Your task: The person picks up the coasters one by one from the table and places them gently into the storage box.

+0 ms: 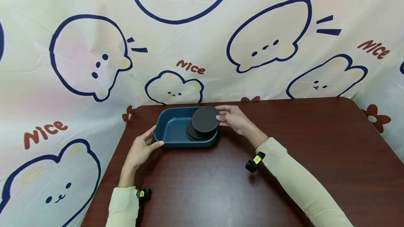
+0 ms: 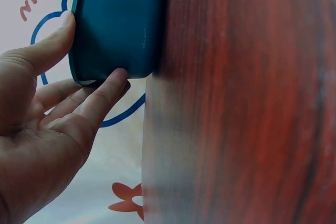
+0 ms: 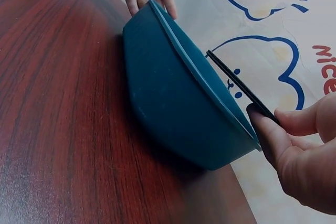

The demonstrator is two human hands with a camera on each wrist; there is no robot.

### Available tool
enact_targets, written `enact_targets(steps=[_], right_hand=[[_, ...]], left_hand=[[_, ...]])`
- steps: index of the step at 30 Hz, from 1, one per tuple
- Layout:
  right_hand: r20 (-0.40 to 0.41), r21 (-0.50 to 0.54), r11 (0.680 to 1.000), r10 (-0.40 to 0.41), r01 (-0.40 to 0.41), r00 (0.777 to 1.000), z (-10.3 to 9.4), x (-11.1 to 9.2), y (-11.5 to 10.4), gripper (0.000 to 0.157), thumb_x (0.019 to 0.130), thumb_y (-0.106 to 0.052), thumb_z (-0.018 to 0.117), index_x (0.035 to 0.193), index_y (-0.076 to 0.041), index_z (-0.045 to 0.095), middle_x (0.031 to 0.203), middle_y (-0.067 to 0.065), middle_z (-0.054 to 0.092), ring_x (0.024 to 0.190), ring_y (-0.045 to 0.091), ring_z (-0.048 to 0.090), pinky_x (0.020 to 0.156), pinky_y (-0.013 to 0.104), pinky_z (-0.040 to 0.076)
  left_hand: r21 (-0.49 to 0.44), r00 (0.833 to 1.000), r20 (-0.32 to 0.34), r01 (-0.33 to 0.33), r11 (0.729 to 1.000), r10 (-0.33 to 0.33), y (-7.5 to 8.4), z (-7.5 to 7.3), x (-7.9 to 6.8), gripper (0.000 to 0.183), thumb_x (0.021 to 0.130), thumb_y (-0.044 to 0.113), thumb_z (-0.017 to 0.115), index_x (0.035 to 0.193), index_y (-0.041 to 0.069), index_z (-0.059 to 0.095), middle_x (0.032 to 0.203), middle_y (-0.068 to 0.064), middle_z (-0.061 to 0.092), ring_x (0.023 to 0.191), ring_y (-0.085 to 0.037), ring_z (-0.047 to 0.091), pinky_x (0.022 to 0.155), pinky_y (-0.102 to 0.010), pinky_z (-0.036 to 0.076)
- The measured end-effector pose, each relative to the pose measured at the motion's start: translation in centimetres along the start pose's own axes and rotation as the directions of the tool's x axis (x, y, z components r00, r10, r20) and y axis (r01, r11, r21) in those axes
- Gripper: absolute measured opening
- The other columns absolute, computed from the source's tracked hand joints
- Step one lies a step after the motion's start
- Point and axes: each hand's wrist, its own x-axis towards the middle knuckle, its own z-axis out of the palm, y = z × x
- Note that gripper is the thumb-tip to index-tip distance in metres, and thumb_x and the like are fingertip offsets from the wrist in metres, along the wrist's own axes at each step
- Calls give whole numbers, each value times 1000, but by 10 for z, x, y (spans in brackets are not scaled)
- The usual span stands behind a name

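Observation:
A dark blue rectangular plastic basin (image 1: 173, 129) stands on the table near its far edge. At the basin's left end, my left hand (image 1: 141, 149) holds it, thumb at the rim and fingers along the outer wall, as the left wrist view also shows. Between thumb and fingers, my right hand (image 1: 234, 119) pinches the edge of a thin black round coaster (image 1: 206, 119). That coaster is tilted above the right part of the basin; edge-on in the right wrist view, the coaster (image 3: 239, 85) looks like a thin dark strip. More black round coasters (image 1: 195, 135) lie stacked beneath it inside the basin, partly hidden.
The brown wooden table (image 1: 227, 181) reaches toward me and to the right. Behind it hangs a pale cloth (image 1: 214, 45) printed with blue-outlined cartoon figures. Small black devices, such as the strapped one (image 1: 255, 162), sit at both wrists.

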Motion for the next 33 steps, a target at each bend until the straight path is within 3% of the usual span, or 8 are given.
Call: enact_targets(steps=[7,15,24,33], right_hand=[[-2,-6,1000,14,-14,1000,2,2,-1,54,106,0,62,158,-5,50,152,23,58,111,16,71,100,34,62],[-5,-16,1000,25,-25,1000,9,6,-1,51,106,0,63,156,-6,54,155,22,59,133,31,67,107,41,59],[-17,-48,999,25,-26,1000,12,8,-5,48,105,0,64,153,-5,57,149,23,62,113,22,74,96,34,64],[-22,-79,997,20,-22,1000,20,9,-5,48,106,-1,64,153,-3,55,151,25,59,124,30,71,103,41,61]], left_hand=[[8,1000,-1,2,1000,-2,0,-1,1,80,104,21,73,171,16,30,165,-26,47,144,-42,58,111,-55,51],[9,1000,3,2,1000,-2,-1,-1,0,80,104,23,73,171,16,30,165,-26,46,144,-42,58,112,-55,51],[9,1000,-1,-9,1000,9,0,0,0,79,105,20,73,171,15,30,166,-26,45,145,-42,58,112,-55,52],[6,1000,0,-17,1000,17,-1,-1,-2,79,104,19,74,170,12,31,163,-28,49,143,-45,59,110,-53,53]])
